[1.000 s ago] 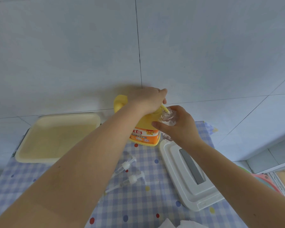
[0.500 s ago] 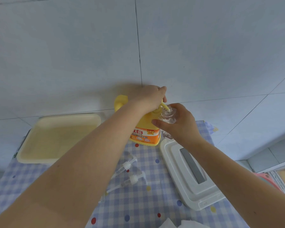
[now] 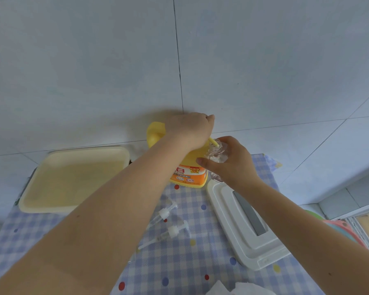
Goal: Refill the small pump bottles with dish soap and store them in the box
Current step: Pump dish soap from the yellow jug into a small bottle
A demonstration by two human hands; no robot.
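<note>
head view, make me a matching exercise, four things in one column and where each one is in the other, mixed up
Things:
1. big yellow dish soap jug
2. small clear plastic bottle
3. two white pump heads
4. cream plastic tray

Places:
A. lying loose on the checked cloth
B. held in the right hand
C. far left of the table
D. under the left hand, against the wall

Pairs: 1-D, 2-B, 3-A, 4-C

Both bare forearms reach from the bottom corners toward frame centre. The left hand [image 3: 191,129] is knuckles-up with fingers curled downward, pressing. Just lower right of it, the right hand [image 3: 232,161] has fingers and thumb curled in a grip.
</note>
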